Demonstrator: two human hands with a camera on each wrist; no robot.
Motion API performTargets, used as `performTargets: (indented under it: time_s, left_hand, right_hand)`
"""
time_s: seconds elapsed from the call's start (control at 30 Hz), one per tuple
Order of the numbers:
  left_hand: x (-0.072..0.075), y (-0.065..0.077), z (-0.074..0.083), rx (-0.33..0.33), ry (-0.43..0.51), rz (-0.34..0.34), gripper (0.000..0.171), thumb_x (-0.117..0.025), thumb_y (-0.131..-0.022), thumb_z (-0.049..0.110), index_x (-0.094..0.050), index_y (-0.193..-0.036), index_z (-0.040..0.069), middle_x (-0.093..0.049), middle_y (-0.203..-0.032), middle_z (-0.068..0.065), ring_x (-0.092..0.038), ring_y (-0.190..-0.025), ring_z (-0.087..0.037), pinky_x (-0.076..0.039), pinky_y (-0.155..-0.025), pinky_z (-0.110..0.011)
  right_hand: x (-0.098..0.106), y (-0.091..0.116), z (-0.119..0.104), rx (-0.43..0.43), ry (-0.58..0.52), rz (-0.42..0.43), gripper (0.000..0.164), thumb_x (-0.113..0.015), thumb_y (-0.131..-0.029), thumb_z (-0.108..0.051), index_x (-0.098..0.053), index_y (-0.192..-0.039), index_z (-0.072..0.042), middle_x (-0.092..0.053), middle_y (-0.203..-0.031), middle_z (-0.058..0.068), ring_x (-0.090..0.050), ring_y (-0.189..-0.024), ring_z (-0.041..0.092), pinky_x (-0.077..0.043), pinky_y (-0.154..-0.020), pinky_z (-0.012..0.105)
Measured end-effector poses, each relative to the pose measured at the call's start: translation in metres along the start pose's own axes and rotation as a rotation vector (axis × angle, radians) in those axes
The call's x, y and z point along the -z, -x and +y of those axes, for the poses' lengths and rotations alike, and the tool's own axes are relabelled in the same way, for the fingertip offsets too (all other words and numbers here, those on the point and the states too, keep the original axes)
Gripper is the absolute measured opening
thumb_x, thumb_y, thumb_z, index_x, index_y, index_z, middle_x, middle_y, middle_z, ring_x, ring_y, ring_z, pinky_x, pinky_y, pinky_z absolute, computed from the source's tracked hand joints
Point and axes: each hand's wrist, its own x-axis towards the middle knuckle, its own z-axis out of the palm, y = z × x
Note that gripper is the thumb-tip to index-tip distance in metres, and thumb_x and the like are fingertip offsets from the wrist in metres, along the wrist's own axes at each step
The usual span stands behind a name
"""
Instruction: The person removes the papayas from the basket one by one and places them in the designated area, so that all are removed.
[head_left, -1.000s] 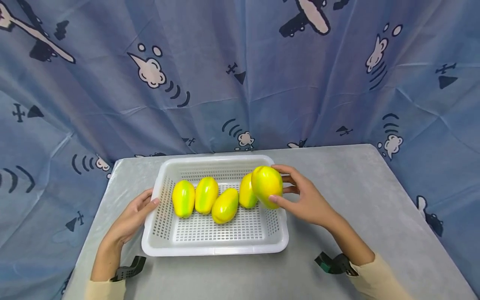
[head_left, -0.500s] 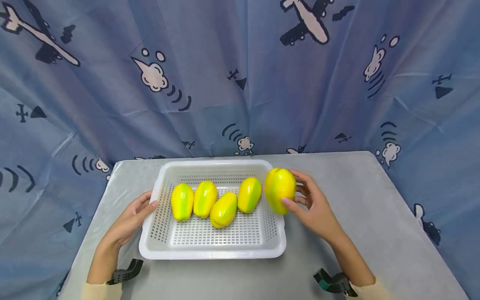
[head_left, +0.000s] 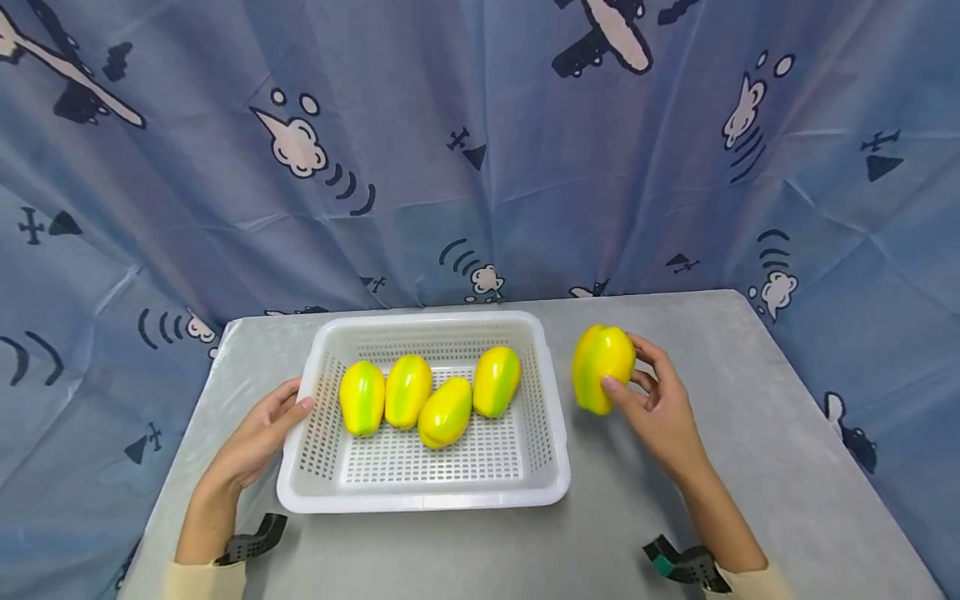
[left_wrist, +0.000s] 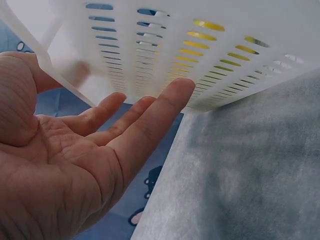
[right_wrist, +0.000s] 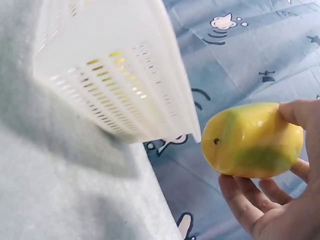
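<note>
In the head view, my right hand (head_left: 660, 412) holds a glossy yellow papaya (head_left: 602, 367) with faint ridges, right of the white basket (head_left: 423, 502) and above the table. The right wrist view shows the thumb on one side of this papaya (right_wrist: 252, 140) and the fingers on the other; a small dark spot marks its end. My left hand (head_left: 258, 437) grips the basket's left rim, thumb over the edge and fingers along the outer wall, as the left wrist view shows too. Several similar papayas (head_left: 444, 414) with green stripes lie inside the basket.
The grey table (head_left: 480, 554) extends around the basket, with bare surface to the right. A blue curtain (head_left: 420, 167) printed with planes and clouds hangs behind it. Each wrist wears a dark strap (head_left: 253, 540).
My right hand has carried the papaya rightward, from over the basket's right side to outside it. My left hand stays at the left rim; the other papayas stay in the basket.
</note>
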Motion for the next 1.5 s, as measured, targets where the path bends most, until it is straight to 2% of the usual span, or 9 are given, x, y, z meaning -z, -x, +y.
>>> performTargets:
  time_s: [0.13,0.33,0.63,0.7,0.8,0.93,1.03,1.2,1.5]
  left_hand:
    - [0.000,-0.001,0.000,0.009,-0.003,0.012,0.060,-0.045,-0.115,0.025,-0.022,-0.162,-0.004,-0.061,-0.134,-0.014,-0.077,-0.105,-0.018,-0.067,-0.083,-0.042]
    - [-0.001,-0.002,0.000,-0.002,-0.004,0.008,0.059,-0.045,-0.115,0.024,-0.022,-0.162,-0.005,-0.061,-0.135,-0.016,-0.077,-0.105,-0.018,-0.067,-0.083,-0.043]
    - [-0.003,-0.002,-0.001,0.000,-0.009,0.016,0.060,-0.045,-0.115,0.025,-0.022,-0.163,-0.003,-0.047,-0.146,-0.040,-0.077,-0.104,-0.019,-0.067,-0.082,-0.045]
    - [-0.003,-0.001,0.000,0.001,-0.010,0.020,0.060,-0.046,-0.115,0.025,-0.022,-0.163,-0.002,-0.046,-0.147,-0.042,-0.077,-0.104,-0.020,-0.067,-0.081,-0.046]
    - [-0.003,-0.001,0.001,0.005,-0.012,0.025,0.061,-0.046,-0.115,0.025,-0.022,-0.163,-0.002,-0.045,-0.149,-0.042,-0.077,-0.105,-0.020,-0.067,-0.081,-0.047]
    - [-0.002,-0.001,0.000,0.010,-0.009,0.030,0.061,-0.046,-0.115,0.025,-0.022,-0.163,-0.003,-0.046,-0.148,-0.040,-0.076,-0.105,-0.018,-0.067,-0.082,-0.045]
    - [-0.002,-0.003,-0.001,0.008,-0.002,0.028,0.060,-0.046,-0.115,0.025,-0.023,-0.163,-0.003,-0.047,-0.147,-0.039,-0.076,-0.106,-0.018,-0.067,-0.083,-0.043]
    - [-0.003,-0.003,-0.001,0.015,-0.004,0.035,0.060,-0.046,-0.115,0.027,-0.024,-0.163,-0.002,-0.046,-0.147,-0.040,-0.076,-0.105,-0.019,-0.067,-0.083,-0.044]
    - [-0.004,-0.002,0.000,0.017,-0.012,0.036,0.061,-0.046,-0.115,0.027,-0.023,-0.163,-0.003,-0.045,-0.148,-0.041,-0.076,-0.105,-0.018,-0.067,-0.084,-0.042]
  right_hand:
    - [0.000,0.002,0.008,-0.013,0.036,-0.013,0.068,-0.068,-0.101,-0.001,-0.037,-0.161,-0.008,-0.048,-0.139,-0.006,-0.063,-0.111,-0.004,-0.059,-0.088,0.011]
    - [-0.001,0.008,0.016,-0.043,0.048,-0.021,0.068,-0.067,-0.102,-0.003,-0.034,-0.161,-0.007,-0.048,-0.141,0.014,-0.063,-0.109,-0.009,-0.058,-0.085,0.009]
    - [0.003,0.009,0.032,-0.088,0.181,-0.051,0.064,-0.070,-0.103,-0.014,-0.038,-0.158,-0.006,-0.052,-0.145,0.022,-0.060,-0.108,-0.014,-0.055,-0.084,0.006]
    - [0.003,0.009,0.033,-0.097,0.223,-0.050,0.065,-0.071,-0.102,-0.016,-0.039,-0.158,-0.007,-0.053,-0.145,0.023,-0.063,-0.110,-0.006,-0.054,-0.084,0.006]
    - [0.002,0.009,0.033,-0.114,0.268,-0.050,0.066,-0.073,-0.102,-0.019,-0.040,-0.158,-0.009,-0.055,-0.145,0.024,-0.068,-0.115,0.018,-0.053,-0.082,0.005]
    - [-0.001,0.008,0.035,-0.153,0.301,-0.056,0.067,-0.073,-0.101,-0.023,-0.040,-0.158,-0.007,-0.055,-0.146,0.026,-0.067,-0.120,0.043,-0.051,-0.081,0.005]
    - [0.000,0.007,0.036,-0.201,0.346,-0.066,0.069,-0.072,-0.102,-0.029,-0.039,-0.157,-0.006,-0.055,-0.147,0.026,-0.065,-0.123,0.045,-0.059,-0.087,0.017]
    - [0.001,0.005,0.036,-0.258,0.405,-0.086,0.071,-0.069,-0.103,-0.039,-0.038,-0.157,-0.005,-0.054,-0.147,0.030,-0.063,-0.125,0.047,-0.061,-0.098,0.058]
    - [0.003,0.005,0.041,-0.268,0.465,-0.090,0.070,-0.069,-0.103,-0.041,-0.042,-0.154,-0.002,-0.054,-0.148,0.033,-0.064,-0.122,0.050,-0.058,-0.100,0.062]
